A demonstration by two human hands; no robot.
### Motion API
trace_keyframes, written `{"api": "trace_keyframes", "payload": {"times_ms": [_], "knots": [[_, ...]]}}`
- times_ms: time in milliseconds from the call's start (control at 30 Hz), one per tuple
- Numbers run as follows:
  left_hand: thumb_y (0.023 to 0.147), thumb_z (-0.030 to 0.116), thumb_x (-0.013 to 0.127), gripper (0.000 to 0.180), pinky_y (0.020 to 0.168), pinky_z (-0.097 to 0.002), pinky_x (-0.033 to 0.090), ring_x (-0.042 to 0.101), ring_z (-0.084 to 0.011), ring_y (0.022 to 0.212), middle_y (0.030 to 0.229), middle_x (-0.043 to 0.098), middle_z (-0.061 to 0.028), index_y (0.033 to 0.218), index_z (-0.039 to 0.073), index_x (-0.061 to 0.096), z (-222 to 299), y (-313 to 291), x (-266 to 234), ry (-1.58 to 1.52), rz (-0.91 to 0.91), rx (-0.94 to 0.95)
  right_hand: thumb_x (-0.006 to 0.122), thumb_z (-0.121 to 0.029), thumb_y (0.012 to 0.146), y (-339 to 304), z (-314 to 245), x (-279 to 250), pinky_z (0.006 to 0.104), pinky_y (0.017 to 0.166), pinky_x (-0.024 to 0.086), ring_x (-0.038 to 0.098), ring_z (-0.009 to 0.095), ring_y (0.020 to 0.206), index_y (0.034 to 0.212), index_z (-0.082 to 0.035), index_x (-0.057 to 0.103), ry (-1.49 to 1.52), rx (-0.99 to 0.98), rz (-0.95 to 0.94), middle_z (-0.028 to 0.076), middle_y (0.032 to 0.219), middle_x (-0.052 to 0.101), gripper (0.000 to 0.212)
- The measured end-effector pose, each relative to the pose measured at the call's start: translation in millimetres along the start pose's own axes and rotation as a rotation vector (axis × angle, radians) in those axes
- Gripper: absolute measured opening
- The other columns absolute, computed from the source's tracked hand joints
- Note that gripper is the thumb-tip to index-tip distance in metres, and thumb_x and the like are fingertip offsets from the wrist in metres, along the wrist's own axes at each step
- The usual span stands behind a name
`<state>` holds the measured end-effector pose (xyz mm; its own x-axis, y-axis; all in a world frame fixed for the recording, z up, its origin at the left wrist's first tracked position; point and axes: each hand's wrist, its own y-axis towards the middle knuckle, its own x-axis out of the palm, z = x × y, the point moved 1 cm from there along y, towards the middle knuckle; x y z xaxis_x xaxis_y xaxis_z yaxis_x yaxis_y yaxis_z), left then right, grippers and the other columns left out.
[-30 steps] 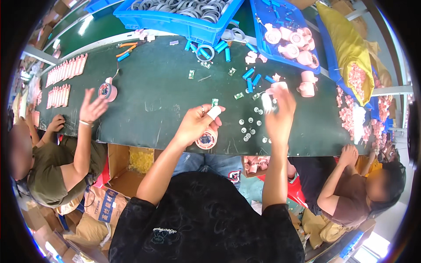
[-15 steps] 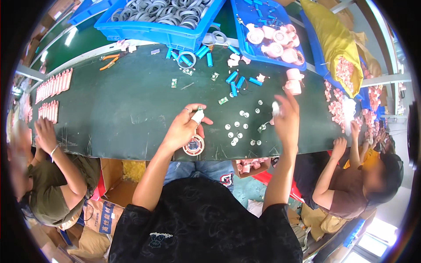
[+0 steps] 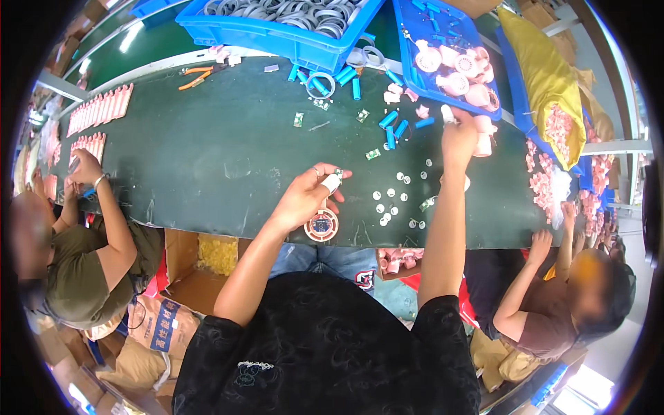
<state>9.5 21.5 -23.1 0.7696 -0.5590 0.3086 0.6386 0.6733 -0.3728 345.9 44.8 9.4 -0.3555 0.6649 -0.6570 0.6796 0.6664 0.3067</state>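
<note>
My left hand (image 3: 309, 198) is closed, pinching a small green circuit board (image 3: 338, 173) between thumb and fingers. White covering wraps its thumb. Just beneath that hand, a round pink part with a dark circuit board (image 3: 321, 225) sits near the table's front edge. My right hand (image 3: 459, 142) reaches out to the far right, its fingers stretched beside the pink housings (image 3: 483, 143) at the blue tray's corner; a white cover shows on one digit. Behind my right forearm a pale pink piece (image 3: 465, 182) is mostly hidden. Near it lies a small board (image 3: 427, 204).
Several white discs (image 3: 391, 194) and blue battery cells (image 3: 391, 120) lie on the green table (image 3: 207, 159). A blue bin (image 3: 277, 40) of grey rings and a blue tray (image 3: 449, 97) of pink housings stand behind. Orange-handled pliers (image 3: 196, 77) lie far left. Co-workers sit on both sides.
My right hand has moved away from me, from above the discs to the pink housings by the tray. My left hand keeps its hold on the board. The whole view has shifted slightly.
</note>
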Motion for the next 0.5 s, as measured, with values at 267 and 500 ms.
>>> {"api": "trace_keyframes", "payload": {"times_ms": [267,500], "knots": [[0.102,0.006,0.050,0.033,0.061,-0.0295,0.057,0.062,-0.0132,0.073,0.107,0.063,-0.0105,0.135,0.010,0.055,9,-9,13,0.081,0.016,0.069,0.051,0.002,0.098,-14,-18,-19,0.0377,0.105,0.045,0.068,0.027,0.106,0.111,0.000,0.057,1.024,0.062,-0.075,0.013,0.098,0.068,0.014],[0.102,0.003,0.048,0.025,0.062,-0.0277,0.058,0.063,-0.0119,0.073,0.109,0.059,-0.0085,0.120,0.004,0.066,15,-16,18,0.188,0.040,0.096,0.059,-0.010,0.096,-91,-51,-20,0.0471,0.083,0.059,0.061,0.016,0.064,0.117,0.003,0.062,1.350,0.321,-0.708,0.004,0.079,0.059,0.025]]}}
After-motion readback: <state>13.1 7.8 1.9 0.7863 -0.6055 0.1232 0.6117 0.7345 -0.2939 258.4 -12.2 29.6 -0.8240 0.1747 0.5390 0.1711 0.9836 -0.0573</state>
